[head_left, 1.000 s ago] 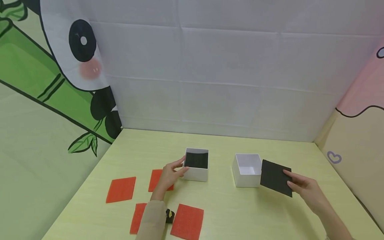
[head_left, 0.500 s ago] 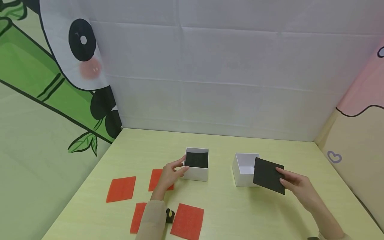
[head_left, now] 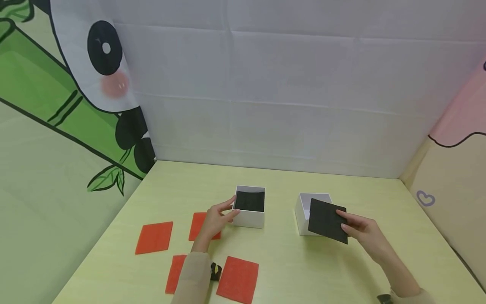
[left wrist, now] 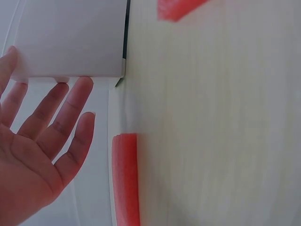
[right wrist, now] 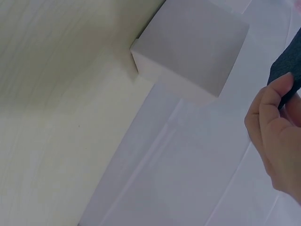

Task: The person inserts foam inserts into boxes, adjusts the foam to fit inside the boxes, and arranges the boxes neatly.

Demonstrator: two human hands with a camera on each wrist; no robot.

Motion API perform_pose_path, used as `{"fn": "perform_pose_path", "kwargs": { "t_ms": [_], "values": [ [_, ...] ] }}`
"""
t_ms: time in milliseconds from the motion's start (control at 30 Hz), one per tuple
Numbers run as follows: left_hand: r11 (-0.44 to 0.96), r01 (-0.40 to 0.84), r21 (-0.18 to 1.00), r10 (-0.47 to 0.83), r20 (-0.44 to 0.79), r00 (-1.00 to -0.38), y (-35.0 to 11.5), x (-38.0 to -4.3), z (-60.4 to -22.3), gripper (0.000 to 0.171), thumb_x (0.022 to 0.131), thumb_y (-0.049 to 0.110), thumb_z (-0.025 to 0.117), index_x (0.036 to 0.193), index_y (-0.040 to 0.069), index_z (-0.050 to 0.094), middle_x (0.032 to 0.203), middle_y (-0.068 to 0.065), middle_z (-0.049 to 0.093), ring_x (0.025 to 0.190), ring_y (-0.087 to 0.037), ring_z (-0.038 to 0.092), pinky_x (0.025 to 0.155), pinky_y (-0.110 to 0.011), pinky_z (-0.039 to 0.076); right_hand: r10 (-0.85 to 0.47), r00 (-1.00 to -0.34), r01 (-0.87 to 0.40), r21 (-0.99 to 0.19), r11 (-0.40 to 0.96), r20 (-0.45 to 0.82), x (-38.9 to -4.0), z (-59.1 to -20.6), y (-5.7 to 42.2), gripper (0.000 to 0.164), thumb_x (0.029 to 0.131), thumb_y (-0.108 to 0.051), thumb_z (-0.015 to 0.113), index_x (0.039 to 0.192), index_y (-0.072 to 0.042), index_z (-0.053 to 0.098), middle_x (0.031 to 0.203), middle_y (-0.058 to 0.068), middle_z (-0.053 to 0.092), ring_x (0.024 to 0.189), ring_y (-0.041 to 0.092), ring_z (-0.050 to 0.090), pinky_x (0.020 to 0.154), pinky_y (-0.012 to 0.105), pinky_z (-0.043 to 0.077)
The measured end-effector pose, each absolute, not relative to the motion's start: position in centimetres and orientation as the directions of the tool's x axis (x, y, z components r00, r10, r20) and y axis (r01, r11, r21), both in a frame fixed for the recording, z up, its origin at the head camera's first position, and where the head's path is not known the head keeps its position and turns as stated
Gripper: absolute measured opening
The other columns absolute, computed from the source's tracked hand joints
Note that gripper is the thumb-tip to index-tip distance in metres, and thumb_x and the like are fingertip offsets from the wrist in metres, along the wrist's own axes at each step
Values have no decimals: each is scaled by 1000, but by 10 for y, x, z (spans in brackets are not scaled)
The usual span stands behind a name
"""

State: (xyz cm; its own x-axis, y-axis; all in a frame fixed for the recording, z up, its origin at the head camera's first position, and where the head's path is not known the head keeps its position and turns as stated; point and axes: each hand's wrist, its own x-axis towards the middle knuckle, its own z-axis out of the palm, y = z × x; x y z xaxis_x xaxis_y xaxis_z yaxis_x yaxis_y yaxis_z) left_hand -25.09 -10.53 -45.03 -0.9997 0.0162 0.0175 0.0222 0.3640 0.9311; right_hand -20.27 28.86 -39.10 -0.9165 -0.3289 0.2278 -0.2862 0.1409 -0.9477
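My right hand (head_left: 366, 236) pinches a flat black square cloth (head_left: 327, 221) by its right edge, thumb and fingers on either side. The cloth hangs tilted over the front right of a white box (head_left: 303, 217), hiding part of its opening. My left hand (head_left: 216, 219) rests against the left side of another white box (head_left: 248, 219), with its fingers extended; in the left wrist view the fingertips (left wrist: 84, 84) touch the wall. Inside that box lies a dark square cloth (head_left: 249, 201). The right wrist view shows the held cloth (right wrist: 289, 68) only at its edge.
Several red square cloths lie on the table at the left, including a far-left one (head_left: 154, 237) and a front one (head_left: 238, 279); two are partly covered by my left arm. A light cloth backdrop (head_left: 243, 93) rises behind the table (head_left: 281, 274).
My right hand has moved left with the black cloth, from beside the right box to in front of and over its opening. The left hand and left box stay in place.
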Motion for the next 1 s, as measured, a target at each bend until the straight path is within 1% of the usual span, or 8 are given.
{"fn": "perform_pose_path", "kwargs": {
  "t_ms": [200, 400, 533, 767, 1000],
  "values": [
    [364, 30, 931, 22, 23, -999, -105, -251, -451, 55, 78, 32, 68, 130, 24, 49, 125, -14, 50, 67, -20, 61, 66, -29, 47, -336, -919, -276, -944, 179, 205, -206, -393, 277, 38, 86, 3, 54, 121, 16, 43, 85, 6, 56, 75, 7, 59, 65, 22, 49],
    [353, 29, 935, 19, 23, -1000, -105, -252, -451, 54, 79, 31, 68, 129, 23, 49, 125, -15, 50, 68, -22, 61, 66, -28, 47, -341, -921, -265, -944, 196, 188, -208, -394, 262, 42, 86, 3, 54, 121, 20, 39, 85, 11, 53, 75, 7, 58, 65, 23, 49],
    [360, 37, 932, 25, 30, -999, -105, -251, -451, 55, 79, 31, 67, 130, 22, 49, 125, -15, 50, 68, -21, 61, 66, -29, 48, -347, -918, -273, -942, 197, 193, -211, -394, 253, 42, 86, 3, 54, 121, 21, 39, 84, 14, 52, 74, 6, 58, 64, 22, 49],
    [359, 13, 933, 20, 6, -1000, -105, -252, -450, 56, 78, 33, 68, 130, 27, 48, 126, -12, 50, 68, -18, 61, 69, -30, 48, -351, -920, -249, -953, 171, 177, -216, -395, 241, 42, 85, 5, 54, 121, 21, 38, 88, 17, 55, 76, 7, 59, 64, 24, 50],
    [366, 17, 930, 13, 13, -1000, -105, -251, -450, 55, 78, 33, 68, 129, 26, 49, 124, -13, 51, 67, -22, 61, 65, -29, 46, -338, -926, -241, -954, 180, 170, -218, -394, 228, 41, 84, 8, 53, 122, 19, 40, 88, 21, 54, 73, 7, 58, 62, 24, 49]
  ]
}}
